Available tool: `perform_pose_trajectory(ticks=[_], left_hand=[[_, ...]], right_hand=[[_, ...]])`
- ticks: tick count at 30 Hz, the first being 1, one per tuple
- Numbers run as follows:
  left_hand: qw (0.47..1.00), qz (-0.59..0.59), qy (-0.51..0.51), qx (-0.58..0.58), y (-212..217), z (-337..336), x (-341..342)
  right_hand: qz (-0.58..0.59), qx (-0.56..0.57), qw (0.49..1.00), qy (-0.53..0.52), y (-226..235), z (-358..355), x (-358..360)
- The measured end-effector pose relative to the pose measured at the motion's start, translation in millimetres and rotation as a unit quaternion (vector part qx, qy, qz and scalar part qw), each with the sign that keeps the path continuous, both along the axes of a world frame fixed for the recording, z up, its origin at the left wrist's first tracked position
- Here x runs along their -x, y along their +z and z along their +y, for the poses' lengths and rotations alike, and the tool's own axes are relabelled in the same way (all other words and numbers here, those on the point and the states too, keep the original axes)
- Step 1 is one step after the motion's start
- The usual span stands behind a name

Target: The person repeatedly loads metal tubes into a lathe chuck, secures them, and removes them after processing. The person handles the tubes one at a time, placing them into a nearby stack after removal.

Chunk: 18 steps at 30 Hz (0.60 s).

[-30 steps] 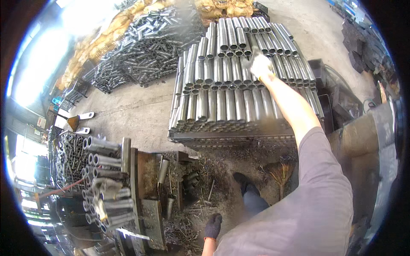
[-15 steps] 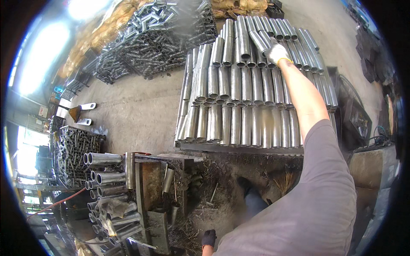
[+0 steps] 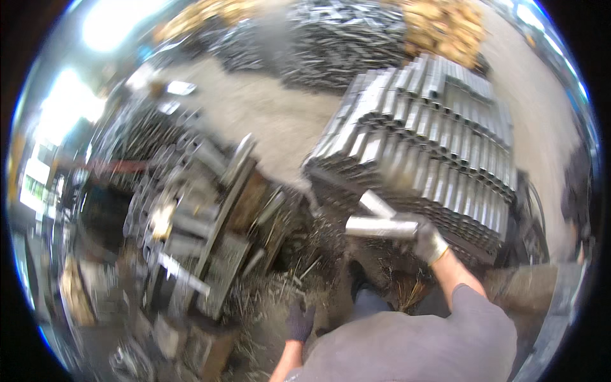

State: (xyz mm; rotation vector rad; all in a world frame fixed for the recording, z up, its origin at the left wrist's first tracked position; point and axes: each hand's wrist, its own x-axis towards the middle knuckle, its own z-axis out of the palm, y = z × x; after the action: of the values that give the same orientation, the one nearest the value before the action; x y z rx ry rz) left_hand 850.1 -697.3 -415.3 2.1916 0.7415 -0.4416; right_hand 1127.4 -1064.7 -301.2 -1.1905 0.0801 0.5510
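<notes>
My right hand (image 3: 431, 240), in a pale glove, grips two short shiny metal tubes. The nearer metal tube (image 3: 380, 227) lies level, pointing left. Behind it, the second metal tube (image 3: 376, 204) slants up to the left. Both are held off the stack, in front of its near side. My left hand (image 3: 299, 320), in a dark glove, hangs low over the littered floor with its fingers apart and nothing in it. Beyond my right hand stands the layered stack of metal tubes (image 3: 439, 137). Motion blurs much of the picture.
At left, more tubes (image 3: 184, 223) lie on a workbench with a raised wooden edge (image 3: 219, 223). Heaps of metal parts (image 3: 344, 41) and yellowish sacks (image 3: 442, 28) stand at the back. Scraps litter the floor (image 3: 261, 331) near my feet. A dark cable (image 3: 538, 207) curves beside the stack.
My right hand has come down from the top of the stack, drawing two tubes toward me. My left hand has moved farther into view. The whole view has swung left.
</notes>
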Motion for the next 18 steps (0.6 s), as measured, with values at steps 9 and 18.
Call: perform_pose_trajectory(ticks=[9, 18], left_hand=[[0.953, -0.263, -0.016, -0.153, 149, 65, 211], [0.766, -0.331, 0.519, -0.186, 165, 149, 430]], right_hand=[[0.044, 0.12, 0.851, 0.509, -3, 303, 293], [-0.392, 0.071, 0.596, 0.697, 121, 482, 420]])
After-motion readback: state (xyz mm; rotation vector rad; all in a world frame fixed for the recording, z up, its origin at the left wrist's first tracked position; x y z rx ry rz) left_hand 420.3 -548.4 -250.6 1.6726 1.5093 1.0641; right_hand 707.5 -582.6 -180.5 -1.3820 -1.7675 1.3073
